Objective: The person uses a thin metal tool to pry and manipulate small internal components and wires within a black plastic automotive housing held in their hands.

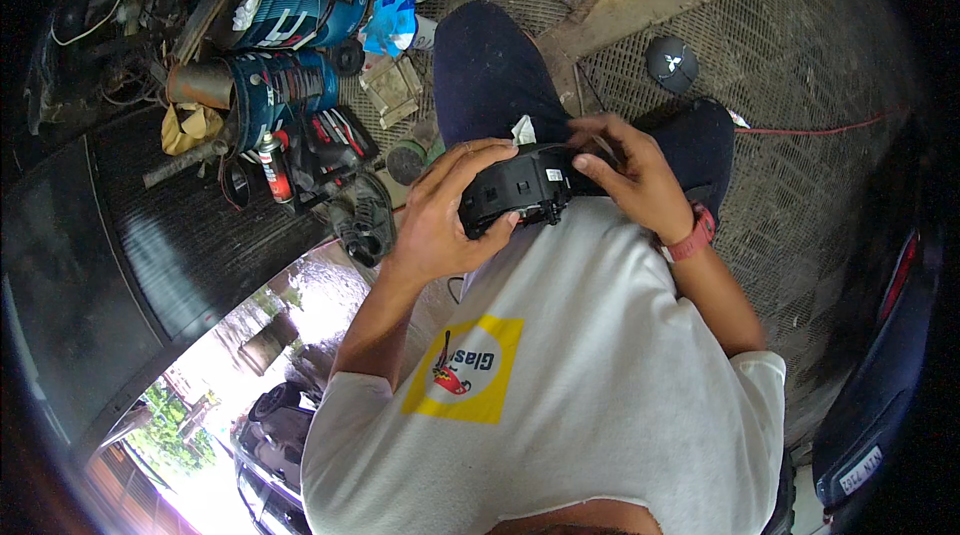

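Note:
A black plastic housing [512, 187] with square openings and a small white label rests between my hands, over my lap. My left hand [445, 210] grips its left side, with fingers over the top and the thumb at the lower edge. At the housing's right end is my right hand [630, 170], fingers bent and thumb drawn in. Something thin and pale seems to lie between those fingers, too small to name. A white scrap [523, 130] shows just behind the housing, by my thigh.
Large blue drums [300, 0] stand at far left, near a spray can [273, 167] and black sandals [362, 220]. A dark cap [672, 65] lies on the patterned floor at right. Beyond it runs a red cord [820, 130]. A dark vehicle [870, 415] borders the right side.

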The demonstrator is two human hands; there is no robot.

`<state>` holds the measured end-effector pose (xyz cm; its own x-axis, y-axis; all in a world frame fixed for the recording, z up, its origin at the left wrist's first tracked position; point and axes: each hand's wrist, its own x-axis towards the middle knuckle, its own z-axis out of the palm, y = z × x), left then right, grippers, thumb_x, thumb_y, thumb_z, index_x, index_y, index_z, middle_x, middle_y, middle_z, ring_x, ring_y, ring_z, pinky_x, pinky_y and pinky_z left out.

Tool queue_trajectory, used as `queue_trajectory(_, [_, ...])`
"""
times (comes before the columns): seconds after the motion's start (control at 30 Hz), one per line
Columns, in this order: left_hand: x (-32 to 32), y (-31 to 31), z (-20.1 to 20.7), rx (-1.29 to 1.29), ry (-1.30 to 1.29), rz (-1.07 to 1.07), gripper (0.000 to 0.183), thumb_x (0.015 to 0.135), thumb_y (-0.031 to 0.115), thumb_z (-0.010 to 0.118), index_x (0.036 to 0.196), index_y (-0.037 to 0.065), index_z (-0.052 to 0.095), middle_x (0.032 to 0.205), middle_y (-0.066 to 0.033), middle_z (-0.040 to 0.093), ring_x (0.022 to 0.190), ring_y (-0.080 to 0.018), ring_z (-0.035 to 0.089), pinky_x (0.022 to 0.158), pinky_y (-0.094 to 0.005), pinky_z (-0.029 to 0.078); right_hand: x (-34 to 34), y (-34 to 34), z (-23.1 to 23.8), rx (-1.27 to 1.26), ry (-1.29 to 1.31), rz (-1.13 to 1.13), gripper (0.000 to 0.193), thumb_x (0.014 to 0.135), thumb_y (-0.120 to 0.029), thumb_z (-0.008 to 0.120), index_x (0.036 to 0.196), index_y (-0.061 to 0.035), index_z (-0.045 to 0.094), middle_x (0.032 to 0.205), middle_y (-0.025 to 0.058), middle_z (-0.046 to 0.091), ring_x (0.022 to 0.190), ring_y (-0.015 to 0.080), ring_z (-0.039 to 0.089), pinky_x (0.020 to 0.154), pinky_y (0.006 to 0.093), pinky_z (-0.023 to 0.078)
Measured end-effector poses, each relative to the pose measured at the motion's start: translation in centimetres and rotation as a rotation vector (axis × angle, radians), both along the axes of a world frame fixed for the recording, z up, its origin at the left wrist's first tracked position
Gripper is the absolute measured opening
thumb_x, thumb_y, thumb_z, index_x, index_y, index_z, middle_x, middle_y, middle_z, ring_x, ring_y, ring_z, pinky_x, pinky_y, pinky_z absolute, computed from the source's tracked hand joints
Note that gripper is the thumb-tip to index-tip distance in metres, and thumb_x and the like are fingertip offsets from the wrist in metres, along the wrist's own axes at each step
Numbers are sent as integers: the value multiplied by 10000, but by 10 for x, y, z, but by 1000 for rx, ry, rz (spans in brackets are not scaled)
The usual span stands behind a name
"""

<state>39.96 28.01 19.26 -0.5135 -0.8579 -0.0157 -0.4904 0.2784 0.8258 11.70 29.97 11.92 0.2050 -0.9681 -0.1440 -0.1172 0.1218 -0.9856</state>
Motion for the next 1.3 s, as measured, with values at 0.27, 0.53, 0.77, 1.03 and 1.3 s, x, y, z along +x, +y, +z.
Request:
queue_trajectory(0.27, [-13, 1, 4, -87, -90, 16, 682, 786, 137, 866, 1435, 43, 680, 1331, -217, 727, 1202, -406, 740, 1053, -480, 595, -29, 13, 69, -76, 261, 40, 204, 1052, 32, 644, 1237, 16, 728, 1097, 211, 748, 1009, 381, 763, 862, 430, 595])
queue_trajectory(0.53, [-14, -12, 5, 40, -73, -95, 665, 790, 122, 844, 1424, 33, 665, 1365, -215, 719, 1261, -411, 719, 1097, -487, 562, -33, -1, 80, -101, 323, 205, 235, 980, -96, 806, 1188, 2, 758, 1056, 190, 754, 939, 414, 749, 826, 437, 597])
queue_trajectory(0.77, [-7, -77, 3, 364, 9, -345, 741, 759, 135, 836, 1473, 73, 649, 1421, -168, 721, 1374, -375, 672, 1222, -485, 477, -17, -29, 30, 146, 3, 307, 392, 1002, -156, 848, 1323, 37, 731, 1195, 140, 785, 1052, 229, 755, 950, 400, 585])
queue_trajectory(1.03, [8, -45, 2, -114, -162, 245, 536, 873, 216, 935, 1342, 58, 730, 1420, -123, 714, 1377, -331, 648, 1210, -457, 468, 8, -20, 19, 433, -255, 120, 289, 1043, -67, 805, 1306, -5, 703, 993, -29, 709, 948, 61, 684, 797, 237, 546])
queue_trajectory(1.3, [-12, 29, 23, 10, -168, 430, 514, 815, 249, 977, 1236, 71, 742, 1113, -137, 742, 1044, -344, 756, 928, -452, 606, 44, 1, 44, 654, -499, 94, 364, 1039, -213, 851, 1145, -97, 523, 906, -13, 655, 740, 100, 734, 556, 215, 438])
